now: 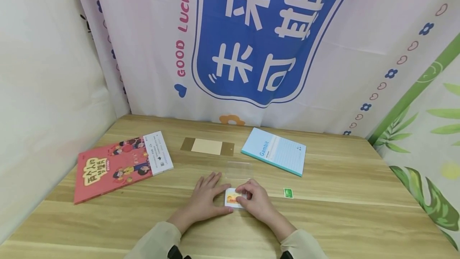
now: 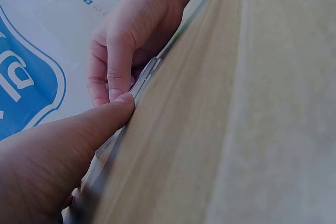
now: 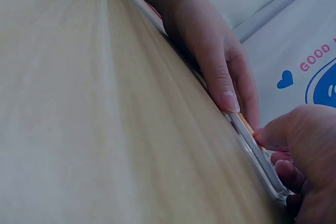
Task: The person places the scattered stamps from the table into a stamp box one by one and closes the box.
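A small flat white case with a clear rim (image 1: 228, 204) lies on the table between my hands, and an orange-yellow picture card (image 1: 231, 198) shows on its face. My left hand (image 1: 205, 201) lies spread with straight fingers, its thumb and index finger at the left side of the case. In the left wrist view the left thumb (image 2: 113, 113) rests against the case's edge. My right hand (image 1: 256, 201) reaches over the case from the right, fingers curled, with thumb and index finger pinching at the picture card. The case's right part is hidden beneath these fingers.
Just behind the hands lies a clear plastic piece (image 1: 238, 169). A small green picture (image 1: 288, 193) lies to the right. Farther back are a red book (image 1: 111, 167), a brown card with a cream panel (image 1: 206, 146) and a light-blue notebook (image 1: 274, 151). A printed curtain (image 1: 158, 51) hangs behind the table.
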A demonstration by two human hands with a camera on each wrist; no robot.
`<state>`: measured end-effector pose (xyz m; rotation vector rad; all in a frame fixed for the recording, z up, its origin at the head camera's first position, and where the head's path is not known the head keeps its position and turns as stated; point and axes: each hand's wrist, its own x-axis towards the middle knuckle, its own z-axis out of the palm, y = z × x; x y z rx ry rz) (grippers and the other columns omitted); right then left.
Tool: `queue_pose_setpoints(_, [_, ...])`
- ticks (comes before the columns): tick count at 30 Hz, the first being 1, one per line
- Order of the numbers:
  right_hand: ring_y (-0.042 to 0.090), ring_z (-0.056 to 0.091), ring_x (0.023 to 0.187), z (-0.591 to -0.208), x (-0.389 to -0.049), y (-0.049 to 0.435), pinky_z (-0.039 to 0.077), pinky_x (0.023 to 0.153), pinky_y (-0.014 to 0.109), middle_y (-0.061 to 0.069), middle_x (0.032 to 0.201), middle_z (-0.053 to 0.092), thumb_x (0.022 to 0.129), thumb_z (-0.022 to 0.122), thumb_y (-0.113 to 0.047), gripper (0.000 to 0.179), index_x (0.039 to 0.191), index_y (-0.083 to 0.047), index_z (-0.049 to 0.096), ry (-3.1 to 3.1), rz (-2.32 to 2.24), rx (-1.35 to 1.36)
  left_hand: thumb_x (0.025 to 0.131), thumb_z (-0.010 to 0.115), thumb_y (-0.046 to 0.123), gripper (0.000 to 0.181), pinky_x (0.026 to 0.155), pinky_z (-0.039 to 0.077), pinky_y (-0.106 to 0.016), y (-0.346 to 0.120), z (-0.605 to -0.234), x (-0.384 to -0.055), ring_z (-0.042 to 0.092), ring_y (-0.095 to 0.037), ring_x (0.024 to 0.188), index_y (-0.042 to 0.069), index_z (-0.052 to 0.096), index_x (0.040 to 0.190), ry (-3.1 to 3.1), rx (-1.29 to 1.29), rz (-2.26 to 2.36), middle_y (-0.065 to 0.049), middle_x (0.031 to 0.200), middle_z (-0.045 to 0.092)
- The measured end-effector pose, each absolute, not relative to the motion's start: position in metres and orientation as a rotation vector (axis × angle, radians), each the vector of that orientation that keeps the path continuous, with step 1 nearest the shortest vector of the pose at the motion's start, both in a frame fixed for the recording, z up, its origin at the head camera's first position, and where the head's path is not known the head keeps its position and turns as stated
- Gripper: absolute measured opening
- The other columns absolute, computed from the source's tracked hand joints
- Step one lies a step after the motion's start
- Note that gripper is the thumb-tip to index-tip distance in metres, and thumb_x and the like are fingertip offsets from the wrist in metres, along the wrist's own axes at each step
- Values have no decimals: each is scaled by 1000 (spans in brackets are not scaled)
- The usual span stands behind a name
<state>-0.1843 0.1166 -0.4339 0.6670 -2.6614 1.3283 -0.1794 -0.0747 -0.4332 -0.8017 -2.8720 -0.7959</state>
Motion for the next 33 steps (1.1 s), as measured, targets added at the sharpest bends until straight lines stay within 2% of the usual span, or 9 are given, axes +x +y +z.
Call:
queue_pose_setpoints(12, [9, 44, 62, -426, -186, 121, 40, 54, 21, -1, 73, 49, 72, 67, -4, 15, 87, -4, 63, -2608, 1397, 660, 68, 56, 61, 68, 96, 4, -54, -75, -434, -180, 14, -34, 125, 17, 52, 120, -2861, -800, -793, -18, 136, 26])
queue_pose_setpoints(21, [13, 49, 68, -396, -185, 159, 43, 61, 25, 3, 79, 55, 74, 66, -6, 19, 93, -2, 62, -2640, 1392, 519, 68, 56, 62, 71, 97, 3, -53, -74, -433, -179, 13, -33, 126, 17, 51, 122, -2886, -796, -826, -17, 137, 24])
queue_pose_setpoints(25, [16, 51, 68, -380, -174, 177, 44, 65, 33, 7, 82, 58, 74, 66, -2, 20, 93, 1, 62, -2646, 1332, 537, 68, 56, 62, 71, 97, 3, -53, -74, -433, -180, 13, -33, 126, 16, 50, 122, -2886, -802, -831, -17, 137, 24])
queue_pose_setpoints(29, [16, 52, 69, -381, -171, 197, 44, 65, 39, 7, 83, 58, 73, 66, -2, 21, 93, 2, 61, -2652, 1297, 522, 68, 56, 62, 71, 97, 1, -52, -75, -433, -180, 11, -32, 126, 17, 50, 123, -2888, -799, -832, -17, 137, 23])
queue_pose_setpoints(33, [12, 52, 70, -402, -178, 223, 44, 65, 30, 8, 85, 59, 73, 68, -7, 23, 94, -1, 62, -2647, 1326, 485, 68, 56, 62, 71, 97, 1, -53, -75, -434, -179, 11, -33, 126, 16, 50, 123, -2883, -808, -840, -17, 137, 23])
